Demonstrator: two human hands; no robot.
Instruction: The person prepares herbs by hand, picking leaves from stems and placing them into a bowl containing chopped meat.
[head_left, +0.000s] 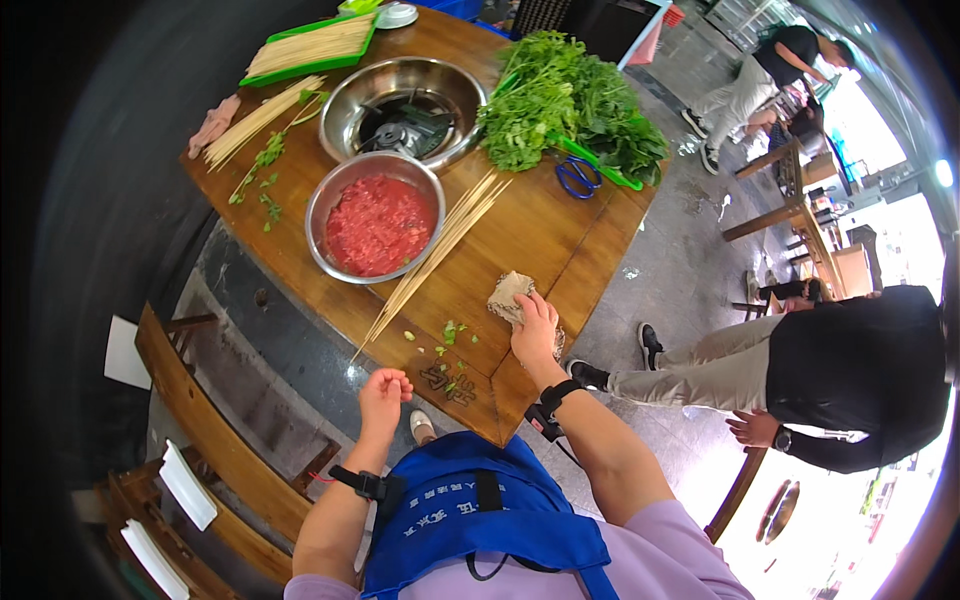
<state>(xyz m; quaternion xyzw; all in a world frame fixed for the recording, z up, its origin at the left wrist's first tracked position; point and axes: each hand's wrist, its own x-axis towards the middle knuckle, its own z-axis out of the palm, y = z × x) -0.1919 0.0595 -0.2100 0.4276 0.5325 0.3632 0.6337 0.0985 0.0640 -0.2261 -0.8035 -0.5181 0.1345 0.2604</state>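
Note:
My right hand (535, 330) presses on a crumpled cloth (511, 294) near the table's right corner. My left hand (384, 401) is half curled beside the near edge, with nothing seen in it. Green leaf scraps (450, 332) and a carved character (448, 382) lie between the hands. Farther in, a steel bowl of red minced meat (381, 225) stands against a larger steel basin (405, 105) at the table's hole. Bamboo skewers (435, 259) lie beside the bowl. Leafy greens (532, 105) fill a green tray (630, 178), with blue-handled scissors (578, 178) beside it.
More skewers (262, 124) and a green tray of skewers (311, 49) occupy the far left, near a pink cloth (214, 125). Wooden benches (217, 420) stand left of the table. A person in black (855, 379) stands close on the right; another person (780, 60) is farther back.

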